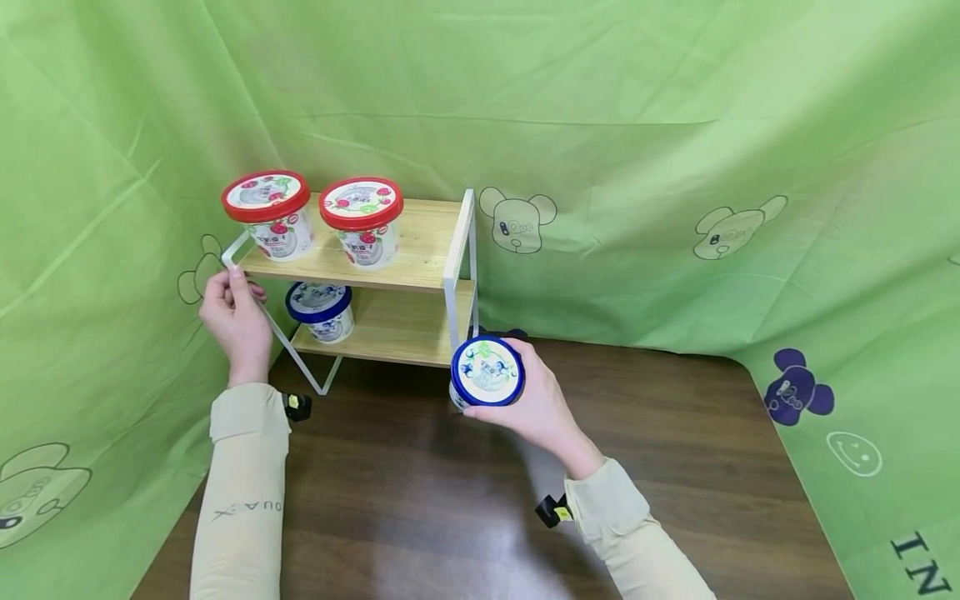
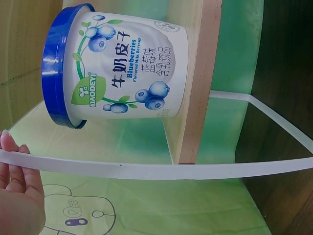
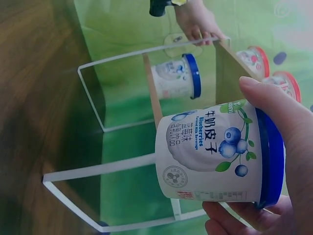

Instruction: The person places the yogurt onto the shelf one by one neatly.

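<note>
My right hand (image 1: 536, 396) grips a blueberry milk tub (image 1: 487, 372) with a blue lid, in front of the right end of a two-tier shelf (image 1: 431, 242). In the right wrist view the thumb and fingers wrap round the tub (image 3: 210, 152) near its lid. My left hand (image 1: 238, 321) holds the white metal frame at the shelf's upper left front corner, its fingers curled round the bar (image 2: 112, 170). A second blue-lidded tub (image 1: 321, 312) stands upright on the lower tier at the left. Two red-lidded tubs (image 1: 277, 215) stand on the upper tier.
A dark wooden table (image 1: 420, 500) bears the shelf. Green cloth (image 1: 637, 150) printed with bear heads hangs behind it and at both sides. The shelf's right frame (image 1: 452, 308) stands close to the held tub.
</note>
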Tool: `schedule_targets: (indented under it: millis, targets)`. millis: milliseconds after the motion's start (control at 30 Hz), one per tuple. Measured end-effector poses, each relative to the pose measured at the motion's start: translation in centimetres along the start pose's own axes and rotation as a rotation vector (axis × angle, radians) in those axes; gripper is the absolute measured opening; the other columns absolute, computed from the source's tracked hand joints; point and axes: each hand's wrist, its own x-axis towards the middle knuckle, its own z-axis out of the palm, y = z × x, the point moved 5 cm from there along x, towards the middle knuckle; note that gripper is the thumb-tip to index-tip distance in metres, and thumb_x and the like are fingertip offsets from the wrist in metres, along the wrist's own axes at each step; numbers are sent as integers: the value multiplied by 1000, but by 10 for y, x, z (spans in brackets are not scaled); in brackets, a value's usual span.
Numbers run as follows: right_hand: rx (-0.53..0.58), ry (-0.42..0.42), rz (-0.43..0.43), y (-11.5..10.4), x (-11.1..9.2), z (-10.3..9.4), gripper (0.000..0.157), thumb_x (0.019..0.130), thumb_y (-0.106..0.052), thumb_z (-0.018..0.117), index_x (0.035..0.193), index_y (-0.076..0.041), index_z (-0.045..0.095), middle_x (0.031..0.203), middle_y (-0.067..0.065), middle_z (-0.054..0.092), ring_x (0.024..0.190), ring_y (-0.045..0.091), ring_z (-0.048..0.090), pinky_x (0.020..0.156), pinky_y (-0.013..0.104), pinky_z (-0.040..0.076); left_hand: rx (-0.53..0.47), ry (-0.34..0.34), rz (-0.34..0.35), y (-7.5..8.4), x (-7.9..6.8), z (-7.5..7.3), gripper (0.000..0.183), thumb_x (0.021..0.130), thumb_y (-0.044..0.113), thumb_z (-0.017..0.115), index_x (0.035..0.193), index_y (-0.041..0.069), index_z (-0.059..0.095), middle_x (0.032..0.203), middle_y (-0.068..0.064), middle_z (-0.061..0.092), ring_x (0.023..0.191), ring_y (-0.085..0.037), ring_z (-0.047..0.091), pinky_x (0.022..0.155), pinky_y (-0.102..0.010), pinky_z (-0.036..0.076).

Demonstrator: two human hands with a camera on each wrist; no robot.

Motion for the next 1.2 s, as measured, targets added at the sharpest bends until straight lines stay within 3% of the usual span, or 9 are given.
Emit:
schedule_targets:
  millis: [367, 500, 767, 967, 1200]
  targets:
    - [-2, -86, -30, -23, 2, 20, 106, 57, -51, 99, 144, -23, 45, 130, -6, 57, 117, 17, 55, 98, 46, 48, -3, 6, 3, 0, -2, -2, 16, 105, 19, 58, 96, 12, 68, 74, -7, 62, 65, -13, 57, 67, -24, 49]
    - [-7, -120, -35, -32, 2, 29, 108, 57, -52, 98, 146, -23, 44, 131, -8, 56, 118, 17, 53, 98, 46, 47, -3, 4, 0, 0, -2, -1, 16, 105, 17, 57, 96, 11, 69, 72, -3, 62, 66, -12, 57, 66, -23, 49]
    - [14, -143, -59, -44, 7, 45, 106, 59, -54, 97, 146, -25, 43, 132, -9, 56, 118, 14, 53, 98, 44, 48, -16, 3, 18, 0, -2, -1, 16, 105, 18, 58, 95, 10, 69, 74, -11, 63, 65, -13, 57, 65, -24, 49]
    - [16, -156, -76, -55, 13, 53, 106, 61, -56, 95, 147, -24, 42, 134, -9, 54, 118, 14, 52, 96, 43, 49, -38, 0, -2, 1, -2, 0, 17, 105, 17, 58, 97, 7, 69, 73, -6, 63, 66, -14, 57, 65, -23, 48]
    - [21, -185, -124, -72, 19, 62, 107, 63, -58, 94, 148, -25, 39, 133, -9, 53, 117, 13, 52, 95, 42, 51, -23, 1, 13, 3, -2, 2, 17, 105, 18, 58, 95, 10, 69, 73, -8, 62, 65, -14, 57, 66, -24, 49]
